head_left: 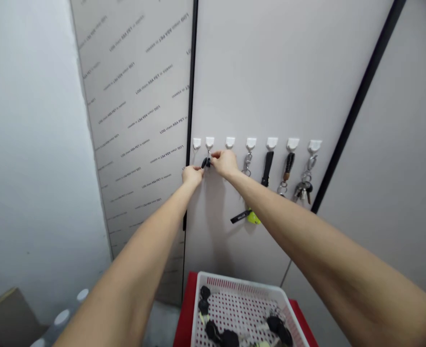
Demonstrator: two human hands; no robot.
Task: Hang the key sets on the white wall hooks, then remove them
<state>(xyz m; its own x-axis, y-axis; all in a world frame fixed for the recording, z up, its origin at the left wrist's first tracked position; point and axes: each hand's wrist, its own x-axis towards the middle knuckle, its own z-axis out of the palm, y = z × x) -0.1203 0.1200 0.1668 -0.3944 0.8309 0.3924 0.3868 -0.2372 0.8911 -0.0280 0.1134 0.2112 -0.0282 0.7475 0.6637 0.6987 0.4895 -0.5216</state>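
Black-headed keys (206, 162) hang just below a white hook (209, 141), the second from the left in a row on the pale panel. My left hand (193, 175) pinches them from the left side with its fingertips. From the right, my right hand (225, 163) is closed around their edge, thumb and fingers together. The thin ring above the keys is too small to make out clearly. A third hook (230, 142) sits right above my right hand.
Farther right hang a metal clip (248, 159), a black strap (267, 168), a braided keychain (289, 166) and a key bunch (303, 190). A yellow-green tag (253, 217) dangles below my right forearm. Beneath, a white basket (242, 280) holding several keys rests on something red (184, 308).
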